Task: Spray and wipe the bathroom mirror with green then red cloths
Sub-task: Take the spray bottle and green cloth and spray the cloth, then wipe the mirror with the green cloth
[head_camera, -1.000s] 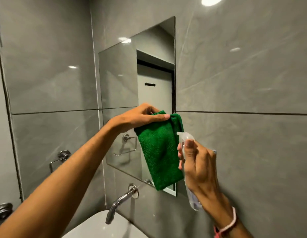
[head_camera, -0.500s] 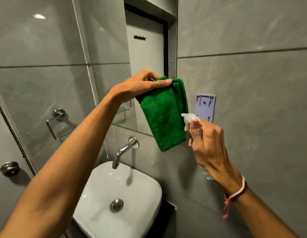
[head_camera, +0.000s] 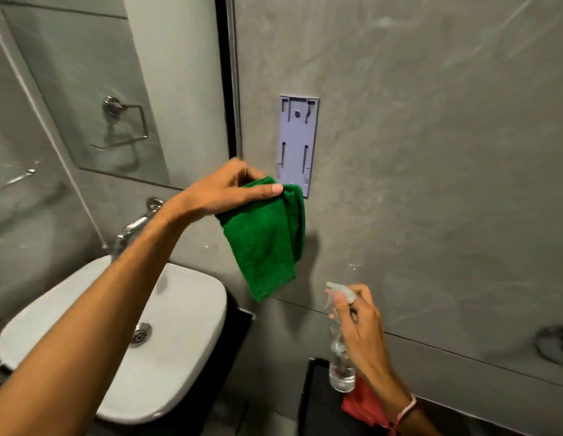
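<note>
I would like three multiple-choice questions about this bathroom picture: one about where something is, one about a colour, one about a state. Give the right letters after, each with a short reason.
1. Where is the red cloth?
A. In the basin
B. On the dark surface low down, under the spray bottle
C. Hanging on the towel ring

2. What colour is the cloth in the left hand?
A. Green
B. Blue
C. White

3. How is the spray bottle held?
A. Lying in the basin
B. Standing alone on the floor
C. Gripped upright in the right hand

Answers:
1 B: the red cloth lies just below the spray bottle, partly hidden by the forearm.
2 A: the left hand pinches a green cloth that hangs in front of the wall.
3 C: the right hand is closed around the bottle's neck, nozzle on top.
</note>
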Demonstrator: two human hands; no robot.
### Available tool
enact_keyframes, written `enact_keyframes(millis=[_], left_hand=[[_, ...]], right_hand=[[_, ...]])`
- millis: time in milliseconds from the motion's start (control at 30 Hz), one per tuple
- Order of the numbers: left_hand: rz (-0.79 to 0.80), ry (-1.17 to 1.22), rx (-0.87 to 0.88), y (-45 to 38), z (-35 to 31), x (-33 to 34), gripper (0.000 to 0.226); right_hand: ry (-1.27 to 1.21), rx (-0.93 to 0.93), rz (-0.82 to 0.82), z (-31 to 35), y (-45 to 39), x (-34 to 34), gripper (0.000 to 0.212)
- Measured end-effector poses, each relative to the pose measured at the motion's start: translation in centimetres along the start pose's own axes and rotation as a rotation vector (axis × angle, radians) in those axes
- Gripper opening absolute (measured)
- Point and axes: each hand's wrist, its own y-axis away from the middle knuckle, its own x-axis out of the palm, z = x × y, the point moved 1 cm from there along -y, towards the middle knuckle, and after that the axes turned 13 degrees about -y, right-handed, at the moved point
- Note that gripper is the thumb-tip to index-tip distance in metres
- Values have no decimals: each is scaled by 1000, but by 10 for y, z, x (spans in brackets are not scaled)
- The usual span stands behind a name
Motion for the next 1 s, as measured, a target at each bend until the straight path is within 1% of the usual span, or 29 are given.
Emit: enact_keyframes(millis=[33,100,233,267,333,400,467,533,567,633,700,733,767,833,900,933,967,1000], left_hand=[[23,0,5,1,5,12,35],[59,26,-5,2,17,40,38],[128,74,-48,7,38,91,34],[145,84,-60,8,43,102,34],[158,85,-85,12,52,118,36],[164,87,-106,17,60,129,39],[173,94,-134,22,66,137,40],[183,88,-160,26,71,139,38],[187,83,-166,26,73,140,38],[190,72,-178,28,74,138,39],[198,58,-173,29,69,131,38],[211,51,-164,29,66,128,37],[224,37,-153,29,61,121,37],[258,-10,-118,28,48,106,35],[283,-34,-75,26,28,87,30],[284,-48,-44,25,15,70,29],[283,-52,-5,24,1,57,27],[261,-62,32,22,-13,38,26]], right_hand=[[-17,70,9,-16,6,-1,19],[-43,177,26,-47,17,-3,23],[-1,260,-2,-98,26,-4,39],[25,290,1,-110,26,-5,38],[78,377,16,-132,26,-7,27],[124,471,24,-149,24,-9,26],[131,508,-2,-159,24,-11,22],[148,548,-12,-163,26,-11,11],[152,575,-17,-167,28,-12,10],[150,619,-21,-170,30,-15,20],[174,657,67,-169,31,-18,8],[232,663,130,-167,29,-18,20],[278,630,189,-163,22,-16,32],[257,504,198,-132,0,-6,47],[67,393,230,-78,-30,6,58],[-47,354,316,-45,-48,17,62],[-141,333,444,-12,-61,24,62],[-221,298,566,23,-73,31,57]])
